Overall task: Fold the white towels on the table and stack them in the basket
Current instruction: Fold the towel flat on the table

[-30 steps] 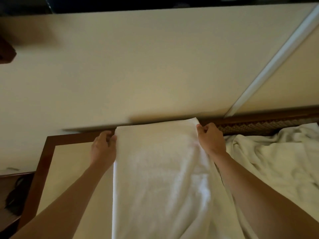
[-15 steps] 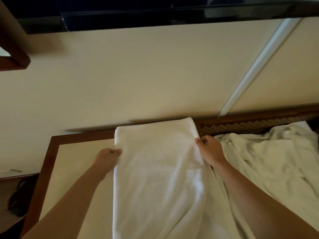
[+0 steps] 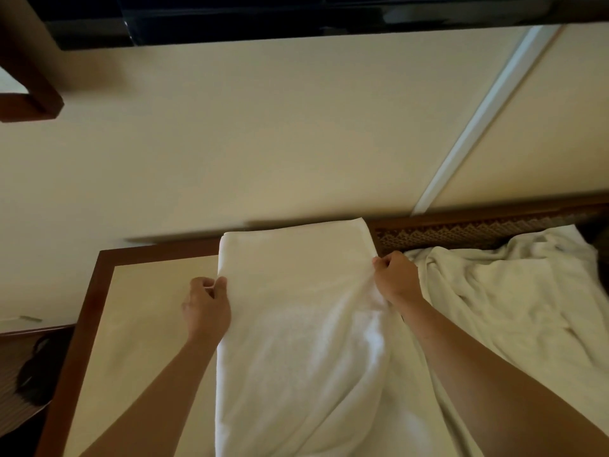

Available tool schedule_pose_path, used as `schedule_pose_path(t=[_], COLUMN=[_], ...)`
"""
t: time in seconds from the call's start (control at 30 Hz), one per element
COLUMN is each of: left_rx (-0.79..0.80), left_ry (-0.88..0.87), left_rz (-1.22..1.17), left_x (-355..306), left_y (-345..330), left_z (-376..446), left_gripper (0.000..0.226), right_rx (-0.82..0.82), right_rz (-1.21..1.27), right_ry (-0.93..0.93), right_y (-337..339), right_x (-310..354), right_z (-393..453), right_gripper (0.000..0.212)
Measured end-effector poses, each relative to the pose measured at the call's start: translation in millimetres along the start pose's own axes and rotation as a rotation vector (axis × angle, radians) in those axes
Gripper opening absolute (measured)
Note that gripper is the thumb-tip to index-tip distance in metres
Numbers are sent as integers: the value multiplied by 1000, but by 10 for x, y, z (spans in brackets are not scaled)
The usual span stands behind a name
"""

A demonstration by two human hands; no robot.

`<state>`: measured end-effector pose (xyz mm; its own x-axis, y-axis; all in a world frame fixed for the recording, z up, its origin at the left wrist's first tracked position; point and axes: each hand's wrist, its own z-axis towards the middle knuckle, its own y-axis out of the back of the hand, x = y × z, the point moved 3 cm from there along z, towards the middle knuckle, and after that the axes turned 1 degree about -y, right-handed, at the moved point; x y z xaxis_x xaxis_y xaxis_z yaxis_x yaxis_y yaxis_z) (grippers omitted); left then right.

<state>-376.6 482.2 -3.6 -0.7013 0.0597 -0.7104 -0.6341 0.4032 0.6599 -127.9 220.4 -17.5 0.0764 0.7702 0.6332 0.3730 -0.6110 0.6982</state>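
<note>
Dark woven basket [image 3: 461, 234] at the desk's far right edge, contents hidden by a crumpled white towel [image 3: 514, 291] w/ one end draped over it. Long folded white towel [image 3: 296, 324] lies on the cream wood-rimmed desk [image 3: 138, 324] btw both hands: left hand [image 3: 206, 308] pinches its left edge, right hand [image 3: 397, 278] grips the right.

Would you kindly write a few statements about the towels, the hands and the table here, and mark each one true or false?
1. Both hands grip the long white towel. True: the left hand pinches its left edge and the right hand its right edge.
2. The towel lies in a basket. False: it lies on the table; no basket is in view.
3. A crumpled towel lies to the right of the one being handled. True.
4. The table has a dark wooden border. True.
5. The right hand lies flat and open on the towel. False: its fingers are curled round the cloth.
</note>
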Motion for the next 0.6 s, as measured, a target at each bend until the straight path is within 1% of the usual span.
schedule_pose_path(t=[0.1,0.17,0.23,0.3,0.37,0.5,0.6], left_rx=[85,145,221,267,256,148,84], left_ry=[36,80,139,162,120,-10,-58], left_rz=[78,42,-38,-60,-14,173,132], left_x=[140,275,385,410,388,285,258], left_y=[95,170,204,218,210,171,121], left_z=[-86,-117,-149,-186,-207,-310,-447], left_gripper=[37,44,41,32,28,24,23], right_rx=[50,108,145,150,126,66,18], right_rz=[-38,-101,-118,-94,-68,-101,-84], right_ry=[-26,-29,-20,-18,-10,-25,-23], right_y=[81,109,123,128,161,189,141], right_x=[-63,-125,-163,-183,-184,-222,-255], right_z=[-143,-271,-377,-436,-455,-463,-522], right_gripper=[39,39,36,37,35,35,35])
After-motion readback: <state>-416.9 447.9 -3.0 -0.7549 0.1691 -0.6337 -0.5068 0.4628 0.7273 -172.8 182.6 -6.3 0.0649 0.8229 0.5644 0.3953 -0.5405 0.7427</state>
